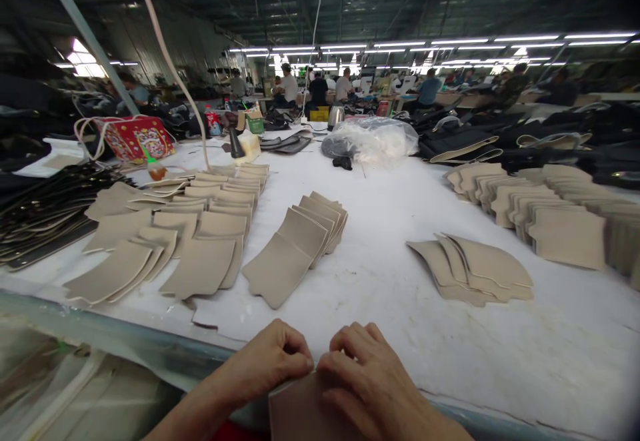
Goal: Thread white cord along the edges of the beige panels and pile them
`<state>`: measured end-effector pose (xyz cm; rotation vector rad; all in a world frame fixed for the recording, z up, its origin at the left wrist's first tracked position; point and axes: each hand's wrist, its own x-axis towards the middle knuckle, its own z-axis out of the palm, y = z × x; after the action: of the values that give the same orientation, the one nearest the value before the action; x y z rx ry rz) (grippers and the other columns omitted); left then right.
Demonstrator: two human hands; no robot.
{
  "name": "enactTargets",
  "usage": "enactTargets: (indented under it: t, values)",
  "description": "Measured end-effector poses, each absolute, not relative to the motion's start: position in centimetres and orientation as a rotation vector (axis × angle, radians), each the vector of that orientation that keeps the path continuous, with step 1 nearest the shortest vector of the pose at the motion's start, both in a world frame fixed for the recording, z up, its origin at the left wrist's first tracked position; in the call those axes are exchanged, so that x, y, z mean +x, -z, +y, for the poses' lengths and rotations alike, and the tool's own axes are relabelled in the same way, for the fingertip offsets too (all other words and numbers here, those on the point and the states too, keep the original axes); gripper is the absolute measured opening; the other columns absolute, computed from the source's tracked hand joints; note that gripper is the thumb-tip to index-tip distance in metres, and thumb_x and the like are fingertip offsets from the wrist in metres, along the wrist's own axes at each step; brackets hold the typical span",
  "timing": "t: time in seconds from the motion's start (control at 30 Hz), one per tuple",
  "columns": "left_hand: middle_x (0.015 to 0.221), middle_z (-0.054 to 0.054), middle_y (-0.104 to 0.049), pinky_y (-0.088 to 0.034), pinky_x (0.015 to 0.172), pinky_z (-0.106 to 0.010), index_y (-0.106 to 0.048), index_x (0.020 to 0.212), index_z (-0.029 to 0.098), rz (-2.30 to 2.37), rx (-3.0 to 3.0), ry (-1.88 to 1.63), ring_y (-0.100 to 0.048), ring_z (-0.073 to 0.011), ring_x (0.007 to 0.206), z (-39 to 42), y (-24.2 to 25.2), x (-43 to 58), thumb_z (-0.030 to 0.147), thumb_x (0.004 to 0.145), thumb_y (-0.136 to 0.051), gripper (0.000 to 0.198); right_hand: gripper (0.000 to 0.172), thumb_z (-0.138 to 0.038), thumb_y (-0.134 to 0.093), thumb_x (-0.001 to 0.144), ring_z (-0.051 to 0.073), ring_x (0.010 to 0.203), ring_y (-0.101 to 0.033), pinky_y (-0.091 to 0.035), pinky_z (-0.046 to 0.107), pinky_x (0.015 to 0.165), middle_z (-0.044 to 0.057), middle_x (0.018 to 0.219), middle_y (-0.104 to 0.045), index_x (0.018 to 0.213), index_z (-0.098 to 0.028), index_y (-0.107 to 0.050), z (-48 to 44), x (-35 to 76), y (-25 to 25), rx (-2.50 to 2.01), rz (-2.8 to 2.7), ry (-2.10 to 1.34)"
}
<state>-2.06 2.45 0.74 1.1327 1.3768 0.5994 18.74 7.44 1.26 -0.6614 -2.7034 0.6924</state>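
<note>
At the near edge of a white-covered worktable (360, 314), the left hand (265, 361) and the right hand (373, 381) are both curled and pinching the top edge of a flat mauve-brown sheet (300, 414), which sits at the table's rim, while fanned stacks of beige shaped cut panels (290, 251) lie ahead, well apart from the hands

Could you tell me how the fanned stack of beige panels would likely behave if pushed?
The beige panels look fairly stiff, their edges staying crisp, and light, being thin. Overlapped, they would likely slide apart rather than tip.
</note>
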Motion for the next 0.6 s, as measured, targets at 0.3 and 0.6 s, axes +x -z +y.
enactTargets:
  t: [0.3, 0.6]
  values:
    - [0.054, 0.007, -0.034, -0.016, 0.050, -0.025, -0.060, 0.065, 0.012, 1.371, 1.157, -0.600, -0.024, -0.0095, 0.056, 1.8, -0.4, -2.3, 0.030, 0.071, -0.057, 0.020, 0.010, -0.013, -0.062, 0.083, 0.020, 0.075, -0.049, -0.027, 0.037, 0.069, 0.001, 0.080, -0.059, 0.081, -0.020, -0.056, 6.3, 17.2, 1.4, -0.526, -2.563, -0.286]
    - [0.053, 0.006, -0.037, -0.021, 0.052, -0.025, -0.058, 0.058, 0.013, 1.481, 1.323, -0.582, -0.031, -0.0108, 0.057, 1.6, 0.2, -0.9, 0.022, 0.062, -0.046, 0.015, 0.014, -0.019, -0.068, 0.082, 0.018, 0.078, -0.050, -0.029, 0.037, 0.070, -0.002, 0.080, -0.058, 0.075, -0.020, -0.055, 6.8, 17.1, 1.6, -0.540, -2.759, -0.376]
